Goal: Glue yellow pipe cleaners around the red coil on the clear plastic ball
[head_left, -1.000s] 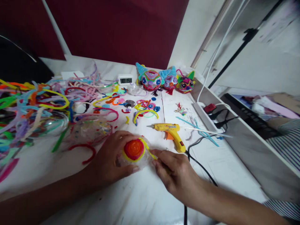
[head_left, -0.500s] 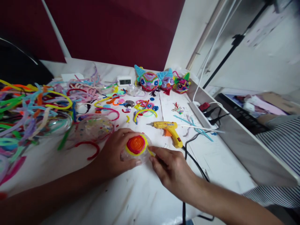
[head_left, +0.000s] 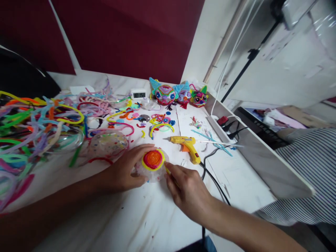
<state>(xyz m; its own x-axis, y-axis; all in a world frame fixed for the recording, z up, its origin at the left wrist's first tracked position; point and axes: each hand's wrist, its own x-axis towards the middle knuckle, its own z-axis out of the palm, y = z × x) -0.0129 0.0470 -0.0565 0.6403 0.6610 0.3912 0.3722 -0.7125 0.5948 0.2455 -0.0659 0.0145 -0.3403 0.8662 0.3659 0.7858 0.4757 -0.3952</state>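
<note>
My left hand (head_left: 127,169) is curved round the left side of a clear plastic dome (head_left: 155,176), thumb in front and fingers behind. On the dome's top sits a coil (head_left: 152,159) of fuzzy pipe cleaner, orange in the middle, then pink-red, with yellow outermost. At the dome's right edge, my right hand (head_left: 187,187) pinches the free end of the yellow pipe cleaner (head_left: 167,170); most of that end is hidden by the fingers. A yellow glue gun (head_left: 185,140) with an orange trigger lies just behind my right hand.
Loose pipe cleaners (head_left: 47,122) are heaped at left. Finished animal heads (head_left: 165,94) stand at the back beside a small digital clock (head_left: 138,93). A power strip (head_left: 219,127) lies along the right-hand board (head_left: 262,161); a black cable (head_left: 214,182) runs past my right arm. Someone in striped clothing (head_left: 309,168) is at right.
The view has shifted slightly. My left thumb has drawn back leftward along the dome's front, and the yellow strand lies closer against the coil, with my right hand still pinching its end.
</note>
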